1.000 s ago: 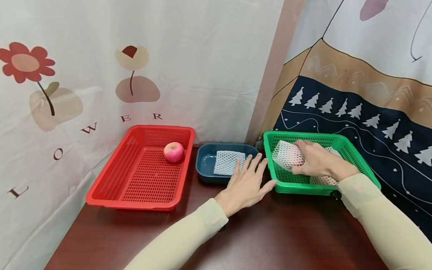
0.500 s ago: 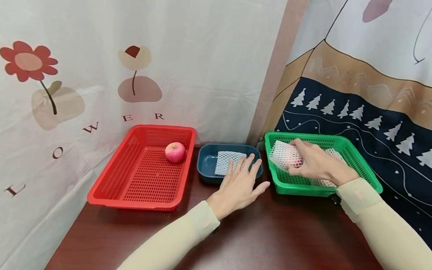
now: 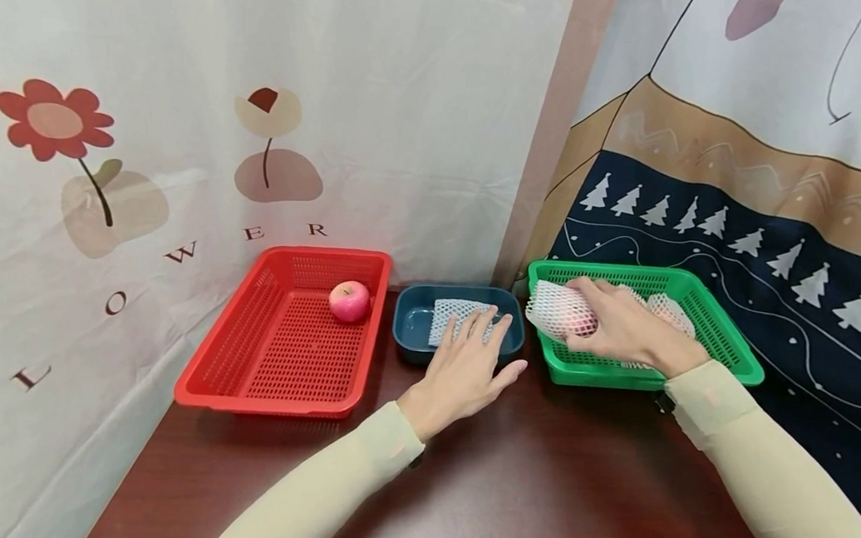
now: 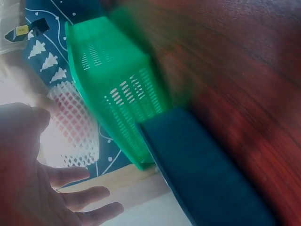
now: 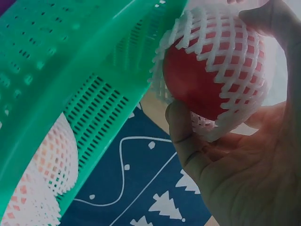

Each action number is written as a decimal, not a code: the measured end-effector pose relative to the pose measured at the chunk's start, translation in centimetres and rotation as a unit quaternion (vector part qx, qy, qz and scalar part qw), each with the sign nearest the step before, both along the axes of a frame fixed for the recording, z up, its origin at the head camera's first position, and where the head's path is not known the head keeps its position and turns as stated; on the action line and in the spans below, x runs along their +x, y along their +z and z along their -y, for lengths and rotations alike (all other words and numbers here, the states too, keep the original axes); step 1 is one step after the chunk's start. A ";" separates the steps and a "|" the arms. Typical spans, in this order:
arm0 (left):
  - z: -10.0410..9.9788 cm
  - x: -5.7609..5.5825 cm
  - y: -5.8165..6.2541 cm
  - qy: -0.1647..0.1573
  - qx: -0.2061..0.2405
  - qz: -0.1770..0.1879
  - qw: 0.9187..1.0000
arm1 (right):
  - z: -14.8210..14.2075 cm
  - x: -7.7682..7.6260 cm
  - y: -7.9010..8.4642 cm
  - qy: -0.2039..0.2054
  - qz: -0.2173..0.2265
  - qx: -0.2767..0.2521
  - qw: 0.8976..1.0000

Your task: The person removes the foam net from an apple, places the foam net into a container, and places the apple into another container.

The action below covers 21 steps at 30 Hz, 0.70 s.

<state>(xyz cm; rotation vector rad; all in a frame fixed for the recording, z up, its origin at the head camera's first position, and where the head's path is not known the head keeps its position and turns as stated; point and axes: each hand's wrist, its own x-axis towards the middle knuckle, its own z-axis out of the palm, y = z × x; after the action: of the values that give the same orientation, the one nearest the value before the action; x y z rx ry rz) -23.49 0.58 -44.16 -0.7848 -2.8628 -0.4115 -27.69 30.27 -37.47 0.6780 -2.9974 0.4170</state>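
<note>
My right hand point(image 3: 626, 330) grips an apple point(image 5: 195, 80) wrapped in a white foam net point(image 5: 244, 70), held over the left side of the green basket point(image 3: 573, 373). In the right wrist view the thumb and fingers curl round the net, and red skin shows through its open end. Other netted apples point(image 5: 59, 155) lie in the basket, partly behind the hand in the head view. My left hand point(image 3: 453, 384), fingers spread and holding nothing, hovers at the front of the dark blue tray point(image 3: 405, 337). A flat white foam net point(image 3: 452, 313) lies in that tray, partly covered by the fingers.
At the left stands a red basket point(image 3: 260, 402) with one bare pink apple point(image 3: 349, 301) inside. The blue tray sits between the two baskets on the brown table point(image 3: 528, 479). Printed curtains point(image 3: 421, 136) hang close behind and to the right.
My right hand has lifted the netted apple and shifted it slightly left, towards the green basket's left rim. My left hand has drawn back left and down from the basket.
</note>
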 end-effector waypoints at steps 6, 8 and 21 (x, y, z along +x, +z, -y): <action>0.6 0.2 0.2 0.002 0.001 -0.010 1.000 | 0.5 0.4 -0.3 0.007 -0.007 -0.016 1.000; 0.9 0.4 0.2 0.003 0.002 -0.010 1.000 | 0.7 0.6 -0.4 0.010 -0.010 -0.017 1.000; 3.0 0.9 0.2 0.013 0.002 -0.031 0.999 | 2.4 1.5 -0.9 0.032 -0.032 -0.023 0.999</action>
<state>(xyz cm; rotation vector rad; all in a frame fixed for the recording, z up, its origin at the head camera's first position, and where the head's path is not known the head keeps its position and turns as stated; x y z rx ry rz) -22.56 -2.45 -43.93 -0.7444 -2.8105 -0.3832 -26.16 27.82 -38.41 0.7699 -2.9038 0.4566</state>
